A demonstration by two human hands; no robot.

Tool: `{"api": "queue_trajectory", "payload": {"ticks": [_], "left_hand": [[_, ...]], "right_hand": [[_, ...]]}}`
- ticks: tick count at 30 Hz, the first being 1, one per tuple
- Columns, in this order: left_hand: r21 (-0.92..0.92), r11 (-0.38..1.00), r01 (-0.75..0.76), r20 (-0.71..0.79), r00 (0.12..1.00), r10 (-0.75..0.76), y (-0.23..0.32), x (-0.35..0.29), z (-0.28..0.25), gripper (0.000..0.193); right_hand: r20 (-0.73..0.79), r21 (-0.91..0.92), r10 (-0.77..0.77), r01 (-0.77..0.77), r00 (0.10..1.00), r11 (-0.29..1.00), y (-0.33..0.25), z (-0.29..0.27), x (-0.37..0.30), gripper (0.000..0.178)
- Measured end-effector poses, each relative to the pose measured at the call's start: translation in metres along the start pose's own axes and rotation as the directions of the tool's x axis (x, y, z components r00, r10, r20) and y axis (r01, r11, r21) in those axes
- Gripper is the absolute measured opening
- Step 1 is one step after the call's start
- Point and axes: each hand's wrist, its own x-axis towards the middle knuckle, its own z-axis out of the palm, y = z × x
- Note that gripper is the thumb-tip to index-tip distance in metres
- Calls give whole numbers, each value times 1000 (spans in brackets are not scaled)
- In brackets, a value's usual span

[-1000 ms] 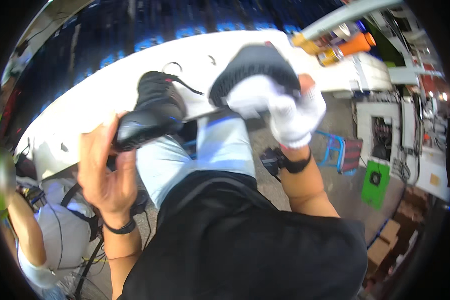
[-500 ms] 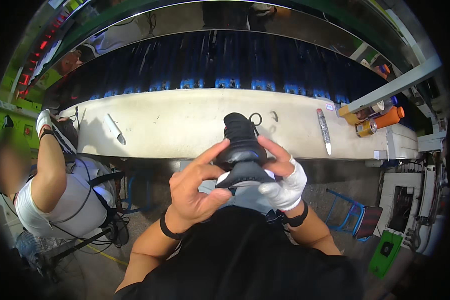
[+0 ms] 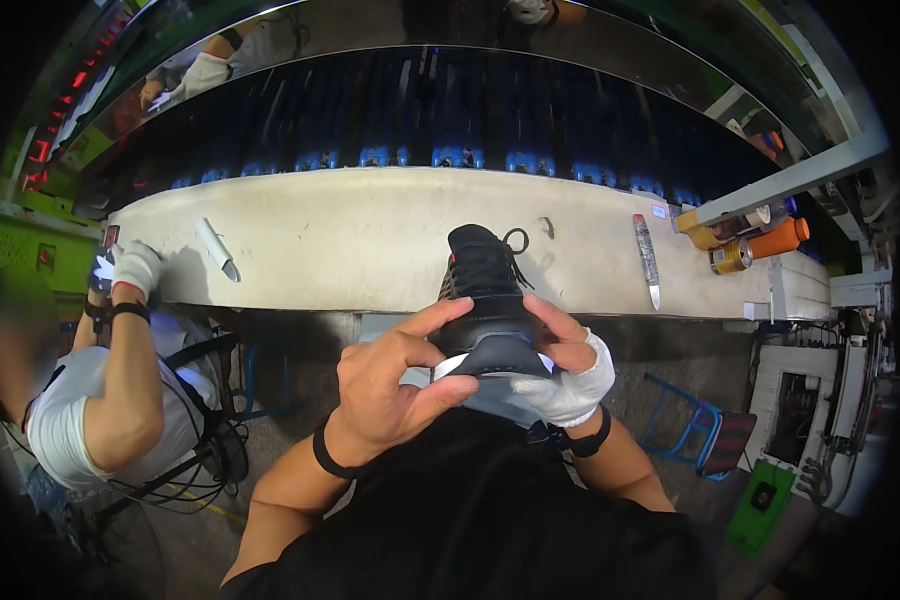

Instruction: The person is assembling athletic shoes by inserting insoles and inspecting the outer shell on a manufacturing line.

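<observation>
A black lace-up shoe (image 3: 490,290) with a white-edged sole is held in front of my body, at the near edge of the bench. Its toe end points toward me and the laces and collar face away. My bare left hand (image 3: 385,375) grips the toe's left side, thumb at the sole edge and index finger on the upper. On the other side my right hand (image 3: 575,375), in a white glove with bare fingertips, pinches the toe. A loop of black lace (image 3: 516,240) sticks out at the far right of the shoe.
On the cream bench (image 3: 340,250) lie a knife with a wrapped handle (image 3: 647,262) and a white half-tube (image 3: 216,250). A can (image 3: 732,257) and an orange bottle (image 3: 780,237) stand at right. Dark rollers (image 3: 430,120) run behind. A co-worker (image 3: 120,400) sits left; a blue-framed stool (image 3: 700,430) stands right.
The shoe has tipped so that more of its laced upper shows, with both my hands still on the toe. The co-worker's gloved hand has moved down and right to the bench end.
</observation>
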Motion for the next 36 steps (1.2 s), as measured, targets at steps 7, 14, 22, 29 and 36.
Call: {"api": "queue_trajectory", "payload": {"ticks": [7, 14, 22, 29, 36], "left_hand": [[-130, 988, 89, -56, 994, -97, -4, -7, 1, 40], [60, 990, 126, 163, 977, -135, -2, 5, -40, 36], [577, 808, -118, 241, 970, -30, 34, 50, -61, 88], [375, 927, 30, 346, 923, -170, 7, 53, -65, 86], [279, 936, 216, 192, 942, -275, -9, 19, -83, 51]], "right_hand": [[-29, -90, -13, 11, 999, 996, -1, 9, 12, 36], [-7, -48, -10, 9, 1000, 999, 6, 23, 31, 39], [84, -229, -78, 95, 993, 969, 1, 37, 46, 54], [85, -158, 57, -43, 995, 986, 24, 49, 20, 41], [177, -352, 327, -251, 928, 902, 46, 33, -4, 34]]}}
